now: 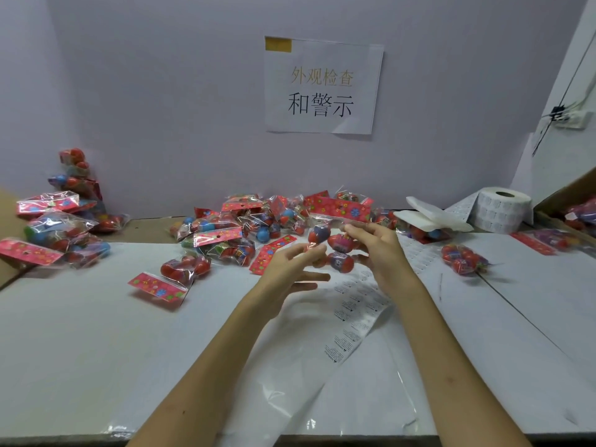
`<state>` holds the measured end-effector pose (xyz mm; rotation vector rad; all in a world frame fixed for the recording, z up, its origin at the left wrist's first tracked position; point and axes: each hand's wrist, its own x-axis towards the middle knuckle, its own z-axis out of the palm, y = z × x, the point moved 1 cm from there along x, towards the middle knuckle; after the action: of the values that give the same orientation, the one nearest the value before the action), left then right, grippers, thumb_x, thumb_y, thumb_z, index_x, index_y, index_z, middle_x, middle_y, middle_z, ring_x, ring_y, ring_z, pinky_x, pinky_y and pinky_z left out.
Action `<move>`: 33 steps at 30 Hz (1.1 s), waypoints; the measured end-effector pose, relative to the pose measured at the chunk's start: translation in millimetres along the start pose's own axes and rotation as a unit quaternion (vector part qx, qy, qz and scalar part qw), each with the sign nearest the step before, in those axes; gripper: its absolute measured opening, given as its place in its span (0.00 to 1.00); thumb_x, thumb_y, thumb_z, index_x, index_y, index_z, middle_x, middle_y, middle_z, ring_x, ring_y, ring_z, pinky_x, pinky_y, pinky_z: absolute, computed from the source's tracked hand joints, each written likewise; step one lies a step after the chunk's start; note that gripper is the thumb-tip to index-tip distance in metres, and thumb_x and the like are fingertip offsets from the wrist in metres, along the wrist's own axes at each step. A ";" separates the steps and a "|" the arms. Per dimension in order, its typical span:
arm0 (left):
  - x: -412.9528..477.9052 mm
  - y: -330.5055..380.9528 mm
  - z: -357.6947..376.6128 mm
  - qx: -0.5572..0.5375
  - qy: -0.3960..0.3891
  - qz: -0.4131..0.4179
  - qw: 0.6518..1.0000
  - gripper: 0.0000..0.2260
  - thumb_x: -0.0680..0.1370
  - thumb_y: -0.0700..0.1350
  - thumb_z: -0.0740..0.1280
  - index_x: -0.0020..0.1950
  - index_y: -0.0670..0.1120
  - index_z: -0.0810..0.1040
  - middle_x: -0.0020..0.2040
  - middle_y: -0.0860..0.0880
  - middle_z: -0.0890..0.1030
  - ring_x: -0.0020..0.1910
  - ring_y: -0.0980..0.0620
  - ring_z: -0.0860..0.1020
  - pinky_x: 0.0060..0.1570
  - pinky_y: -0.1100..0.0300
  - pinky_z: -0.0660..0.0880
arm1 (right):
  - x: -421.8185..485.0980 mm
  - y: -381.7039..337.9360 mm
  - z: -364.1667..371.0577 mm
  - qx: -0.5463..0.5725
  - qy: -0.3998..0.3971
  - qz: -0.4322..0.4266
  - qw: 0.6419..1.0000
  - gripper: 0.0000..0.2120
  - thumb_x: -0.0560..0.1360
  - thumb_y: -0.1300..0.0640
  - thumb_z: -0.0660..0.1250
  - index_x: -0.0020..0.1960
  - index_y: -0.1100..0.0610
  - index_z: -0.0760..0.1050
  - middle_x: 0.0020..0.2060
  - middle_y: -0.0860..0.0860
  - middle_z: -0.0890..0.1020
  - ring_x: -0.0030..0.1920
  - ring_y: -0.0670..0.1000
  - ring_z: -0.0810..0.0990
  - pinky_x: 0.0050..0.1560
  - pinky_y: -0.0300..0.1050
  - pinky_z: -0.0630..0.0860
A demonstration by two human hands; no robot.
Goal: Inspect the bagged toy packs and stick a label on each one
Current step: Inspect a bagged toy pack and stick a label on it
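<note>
A clear bagged toy pack (335, 245) with red egg-shaped toys and a red flowered header card is held up above the table in front of me. My right hand (380, 250) grips its right side, fingers curled around the bag. My left hand (290, 269) is at the pack's lower left with fingers spread; whether it touches the bag I cannot tell. A strip of printed labels (354, 317) lies on the table beneath my hands. A heap of similar packs (245, 227) lies behind.
A white label roll (501, 209) stands at the back right beside folded backing paper (429, 216). More packs are stacked at the left (54, 230); one pack (167, 279) lies alone left of centre, another (462, 259) at right. A cardboard box edge (567, 195) is far right.
</note>
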<state>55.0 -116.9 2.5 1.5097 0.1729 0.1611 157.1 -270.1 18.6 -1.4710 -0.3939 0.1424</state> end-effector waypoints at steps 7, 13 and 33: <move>3.2 -4.0 0.2 -0.049 0.029 0.045 0.997 0.12 0.79 0.42 0.72 0.61 0.40 0.81 0.48 0.39 0.86 0.47 0.37 0.86 0.50 0.50 0.84 | -5.0 -0.1 6.8 -0.050 -0.081 0.018 0.995 0.14 0.79 0.47 0.69 0.52 0.57 0.83 0.41 0.49 0.86 0.42 0.46 0.85 0.39 0.38 0.80; 3.3 -4.0 2.9 -0.024 0.031 0.029 0.999 0.11 0.79 0.41 0.71 0.62 0.42 0.80 0.49 0.40 0.86 0.45 0.40 0.87 0.45 0.52 0.84 | -2.6 2.6 4.7 -0.082 -0.038 -0.012 0.996 0.08 0.78 0.56 0.72 0.50 0.61 0.82 0.39 0.50 0.85 0.42 0.47 0.84 0.41 0.42 0.81; 9.7 -20.3 -14.5 0.396 0.287 0.072 0.869 0.25 0.78 0.56 0.71 0.69 0.51 0.64 0.54 0.49 0.82 0.50 0.46 0.82 0.49 0.50 0.81 | -4.0 19.4 -22.3 -0.467 -0.179 0.143 0.854 0.41 0.66 0.48 0.82 0.73 0.46 0.66 0.74 0.49 0.69 0.67 0.54 0.72 0.57 0.49 0.71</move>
<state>61.4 -101.9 -18.6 2.2629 0.6671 0.7356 163.8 -290.3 -2.3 -2.4847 -0.5840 0.5252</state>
